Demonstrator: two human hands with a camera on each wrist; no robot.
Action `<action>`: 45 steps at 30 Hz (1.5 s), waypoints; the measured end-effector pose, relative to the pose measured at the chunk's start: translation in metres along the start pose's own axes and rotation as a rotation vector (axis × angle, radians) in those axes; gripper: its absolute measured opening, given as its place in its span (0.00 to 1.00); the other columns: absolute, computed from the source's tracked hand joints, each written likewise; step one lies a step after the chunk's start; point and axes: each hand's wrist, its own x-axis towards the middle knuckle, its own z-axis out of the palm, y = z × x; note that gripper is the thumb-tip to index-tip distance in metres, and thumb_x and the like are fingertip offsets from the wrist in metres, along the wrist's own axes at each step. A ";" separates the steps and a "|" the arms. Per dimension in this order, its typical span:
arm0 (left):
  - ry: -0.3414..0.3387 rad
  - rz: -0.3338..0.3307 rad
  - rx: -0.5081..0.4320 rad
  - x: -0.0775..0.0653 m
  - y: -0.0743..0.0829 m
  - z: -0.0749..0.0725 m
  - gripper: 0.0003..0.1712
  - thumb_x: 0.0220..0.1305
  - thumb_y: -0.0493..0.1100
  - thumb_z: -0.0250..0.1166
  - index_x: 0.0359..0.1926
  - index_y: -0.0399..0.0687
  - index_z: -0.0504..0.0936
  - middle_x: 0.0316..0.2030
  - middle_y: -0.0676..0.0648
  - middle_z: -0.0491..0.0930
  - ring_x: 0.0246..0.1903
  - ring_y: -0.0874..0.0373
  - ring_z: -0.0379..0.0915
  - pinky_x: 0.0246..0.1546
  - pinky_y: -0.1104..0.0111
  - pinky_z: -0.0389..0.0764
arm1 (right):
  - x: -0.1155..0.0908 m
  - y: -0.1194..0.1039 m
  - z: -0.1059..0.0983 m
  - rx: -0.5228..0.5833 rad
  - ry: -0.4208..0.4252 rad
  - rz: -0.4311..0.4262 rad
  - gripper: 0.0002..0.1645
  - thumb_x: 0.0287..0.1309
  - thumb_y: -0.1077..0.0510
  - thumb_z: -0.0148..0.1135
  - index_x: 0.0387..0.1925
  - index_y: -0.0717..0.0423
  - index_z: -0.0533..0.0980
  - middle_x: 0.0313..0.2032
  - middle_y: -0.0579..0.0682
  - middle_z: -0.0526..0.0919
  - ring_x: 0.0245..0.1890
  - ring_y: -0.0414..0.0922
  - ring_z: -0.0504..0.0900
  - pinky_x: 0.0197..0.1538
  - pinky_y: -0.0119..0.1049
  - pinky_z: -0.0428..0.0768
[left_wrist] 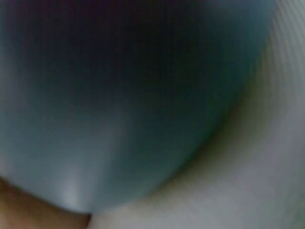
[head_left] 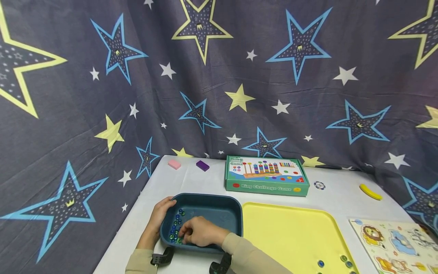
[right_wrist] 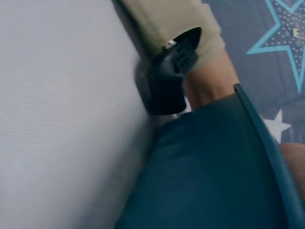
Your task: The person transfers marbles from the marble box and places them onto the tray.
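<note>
A dark teal rectangular tub (head_left: 215, 198) stands on the white table. Blue and green glass marbles (head_left: 176, 227) lie along its left side. My left hand (head_left: 159, 215) grips the tub's left wall, with fingertips at the rim near the far corner. In the left wrist view the tub's blurred wall (left_wrist: 119, 167) fills most of the picture. Inside the tub, my right hand (head_left: 202, 232) reaches down with bent fingers among the marbles. Its fingertips are partly hidden, so whether a marble is between them does not show. The right wrist view shows the tub's outer wall (right_wrist: 205, 157).
Right of the tub lies a yellow tray (head_left: 287, 228) with several marbles (head_left: 320, 263) near its front right. Behind stand a green game box (head_left: 267, 182), pink (head_left: 174, 164) and purple (head_left: 202, 165) blocks, a chip (head_left: 319, 185) and a yellow curved piece (head_left: 370, 192). An animal board (head_left: 393, 243) lies far right.
</note>
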 end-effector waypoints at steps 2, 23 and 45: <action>0.006 -0.003 -0.005 0.003 -0.004 -0.001 0.17 0.61 0.41 0.55 0.46 0.32 0.75 0.40 0.37 0.76 0.40 0.49 0.70 0.41 0.63 0.71 | 0.000 0.000 0.001 0.006 -0.018 0.008 0.10 0.50 0.65 0.62 0.36 0.58 0.81 0.22 0.41 0.81 0.21 0.29 0.74 0.29 0.24 0.72; 0.019 0.011 0.010 0.001 -0.002 -0.004 0.17 0.61 0.41 0.55 0.45 0.31 0.75 0.39 0.38 0.76 0.38 0.51 0.71 0.40 0.64 0.72 | 0.007 0.001 0.006 0.052 -0.062 0.050 0.06 0.51 0.65 0.61 0.31 0.56 0.82 0.24 0.41 0.82 0.24 0.30 0.76 0.30 0.25 0.73; 0.040 0.028 0.017 0.011 -0.017 -0.004 0.17 0.57 0.44 0.57 0.43 0.35 0.77 0.38 0.39 0.77 0.37 0.51 0.72 0.39 0.65 0.72 | -0.002 0.002 -0.005 0.021 -0.057 0.026 0.07 0.55 0.61 0.58 0.31 0.52 0.82 0.25 0.36 0.80 0.25 0.30 0.74 0.32 0.26 0.72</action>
